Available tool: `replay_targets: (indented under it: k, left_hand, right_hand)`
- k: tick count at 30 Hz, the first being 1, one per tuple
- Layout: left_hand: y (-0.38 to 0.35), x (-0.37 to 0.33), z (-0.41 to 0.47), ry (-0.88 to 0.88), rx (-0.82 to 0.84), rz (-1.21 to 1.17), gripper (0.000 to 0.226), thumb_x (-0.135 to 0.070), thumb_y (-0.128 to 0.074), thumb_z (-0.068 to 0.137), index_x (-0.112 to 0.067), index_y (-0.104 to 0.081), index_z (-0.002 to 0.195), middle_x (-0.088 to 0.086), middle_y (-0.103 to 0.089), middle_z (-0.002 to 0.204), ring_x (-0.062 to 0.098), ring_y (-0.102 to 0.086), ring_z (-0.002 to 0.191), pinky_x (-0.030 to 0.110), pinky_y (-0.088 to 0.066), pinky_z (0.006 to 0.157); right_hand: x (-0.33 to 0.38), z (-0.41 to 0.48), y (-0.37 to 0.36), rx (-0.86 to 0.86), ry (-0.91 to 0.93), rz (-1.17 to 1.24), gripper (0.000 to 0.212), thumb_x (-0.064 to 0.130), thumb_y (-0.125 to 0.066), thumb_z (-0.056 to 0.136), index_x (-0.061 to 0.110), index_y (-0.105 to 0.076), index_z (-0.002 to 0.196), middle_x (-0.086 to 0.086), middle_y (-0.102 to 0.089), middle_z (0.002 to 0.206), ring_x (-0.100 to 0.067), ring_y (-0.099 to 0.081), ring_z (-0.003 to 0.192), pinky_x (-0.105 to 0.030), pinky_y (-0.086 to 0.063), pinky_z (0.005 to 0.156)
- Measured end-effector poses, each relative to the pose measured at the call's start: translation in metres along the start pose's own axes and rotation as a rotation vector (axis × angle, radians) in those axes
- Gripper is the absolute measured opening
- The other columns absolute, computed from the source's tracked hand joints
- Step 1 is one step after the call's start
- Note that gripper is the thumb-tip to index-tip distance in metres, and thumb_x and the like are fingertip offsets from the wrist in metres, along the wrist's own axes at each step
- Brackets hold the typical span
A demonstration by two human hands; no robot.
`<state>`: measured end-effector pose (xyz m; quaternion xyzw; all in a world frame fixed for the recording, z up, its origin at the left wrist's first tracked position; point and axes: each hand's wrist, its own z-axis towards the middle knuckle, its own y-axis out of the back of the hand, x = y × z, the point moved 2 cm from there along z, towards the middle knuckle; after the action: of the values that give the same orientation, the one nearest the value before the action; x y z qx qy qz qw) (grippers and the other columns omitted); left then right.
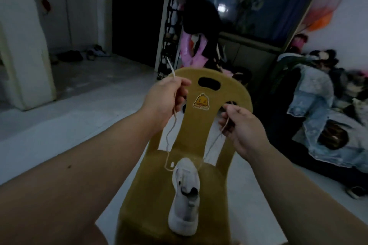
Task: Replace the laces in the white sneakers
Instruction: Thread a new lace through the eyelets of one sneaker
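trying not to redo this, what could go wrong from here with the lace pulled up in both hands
1. The white sneaker lies loose on the chair and nothing pins it. Pulling the lace upward could tip it or drag it off the seat.
2. The strand to the left hand hangs slack and kinked, while the one to the right hand runs straighter. The ends may come out uneven.

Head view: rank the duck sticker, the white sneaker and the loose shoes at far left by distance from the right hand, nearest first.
1. Duck sticker: on the back of the chair, just left of the right hand.
2. White sneaker: lower down, on the chair's seat.
3. Loose shoes: far left, across the room.
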<state>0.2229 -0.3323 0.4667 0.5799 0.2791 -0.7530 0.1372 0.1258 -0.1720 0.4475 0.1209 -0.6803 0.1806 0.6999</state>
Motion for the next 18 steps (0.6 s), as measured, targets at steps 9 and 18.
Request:
replay_targets:
  k: [9, 18]
  left_hand:
    - [-0.053, -0.084, -0.006, -0.186, 0.095, 0.443, 0.022, -0.022, -0.046, 0.099, -0.026, -0.067, 0.097, 0.005, -0.066, 0.089, 0.026, -0.064, 0.088, 0.043, -0.053, 0.090]
    - [-0.078, -0.101, -0.013, -0.179, 0.073, 0.583, 0.024, -0.027, -0.049, 0.097, -0.015, -0.070, 0.093, 0.009, -0.069, 0.085, 0.025, -0.068, 0.084, 0.041, -0.057, 0.080]
  right_hand:
    - [0.096, -0.003, -0.005, 0.069, 0.261, -0.008, 0.028, 0.011, -0.042, 0.101, 0.012, -0.057, 0.124, -0.003, -0.067, 0.095, -0.011, -0.061, 0.075, -0.026, -0.050, 0.067]
    - [0.134, -0.017, -0.012, 0.137, 0.380, -0.189, 0.025, 0.014, -0.043, 0.100, 0.007, -0.058, 0.120, -0.006, -0.069, 0.096, -0.006, -0.066, 0.071, -0.014, -0.050, 0.052]
